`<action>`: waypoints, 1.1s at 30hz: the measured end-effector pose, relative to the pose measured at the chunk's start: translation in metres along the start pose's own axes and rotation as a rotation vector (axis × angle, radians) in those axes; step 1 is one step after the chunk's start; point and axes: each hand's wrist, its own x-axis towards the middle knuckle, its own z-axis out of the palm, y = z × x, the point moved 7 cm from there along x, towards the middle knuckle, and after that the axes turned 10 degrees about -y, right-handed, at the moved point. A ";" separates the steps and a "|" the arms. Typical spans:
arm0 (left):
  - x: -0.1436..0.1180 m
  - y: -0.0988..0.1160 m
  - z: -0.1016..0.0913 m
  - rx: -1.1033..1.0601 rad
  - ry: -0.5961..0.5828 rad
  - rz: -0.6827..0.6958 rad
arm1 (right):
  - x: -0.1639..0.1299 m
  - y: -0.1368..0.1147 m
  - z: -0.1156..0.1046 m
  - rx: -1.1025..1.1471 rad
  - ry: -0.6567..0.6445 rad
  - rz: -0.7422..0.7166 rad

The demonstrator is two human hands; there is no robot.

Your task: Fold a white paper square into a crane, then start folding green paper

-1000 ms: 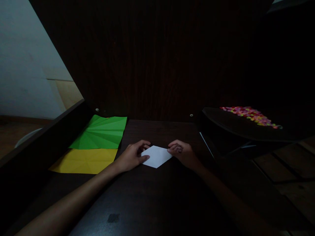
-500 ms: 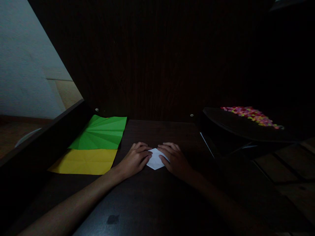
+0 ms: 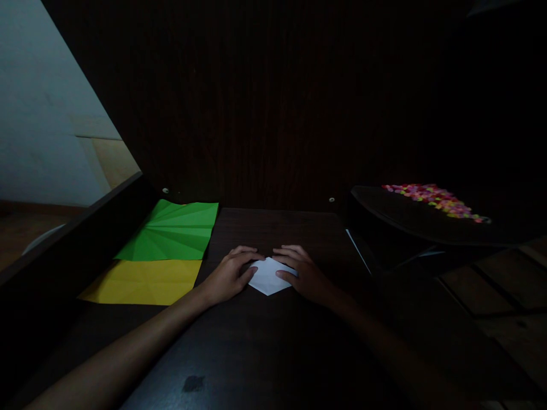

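Note:
A small folded white paper point(image 3: 267, 277) lies flat on the dark wooden table point(image 3: 265, 347). My left hand point(image 3: 229, 274) rests on its left edge with fingers spread, pressing down. On the right side my right hand point(image 3: 301, 272) lies flat over the paper, fingers pointing left. Both hands cover the paper's upper part; only its lower point shows between them.
A creased green sheet point(image 3: 173, 230) and a yellow sheet point(image 3: 143, 281) lie at the left of the table, beside a dark raised edge. At the right a dark tray point(image 3: 419, 222) carries a heap of small colourful pieces point(image 3: 433, 199). A dark wooden panel stands behind.
Both hands have moved inward over the white paper, the right one folding its right corner in, so the paper shows smaller. In the last half second the hands barely shifted.

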 end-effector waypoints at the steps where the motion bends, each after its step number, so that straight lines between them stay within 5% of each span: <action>1: 0.000 0.001 -0.001 -0.009 0.007 -0.002 | 0.000 0.000 -0.001 0.013 0.006 -0.007; 20: -0.001 0.014 0.003 0.183 -0.066 0.088 | -0.004 -0.015 0.001 -0.175 0.053 -0.169; 33: -0.006 0.025 0.014 0.596 -0.191 0.149 | -0.012 -0.009 -0.011 -0.219 0.142 -0.004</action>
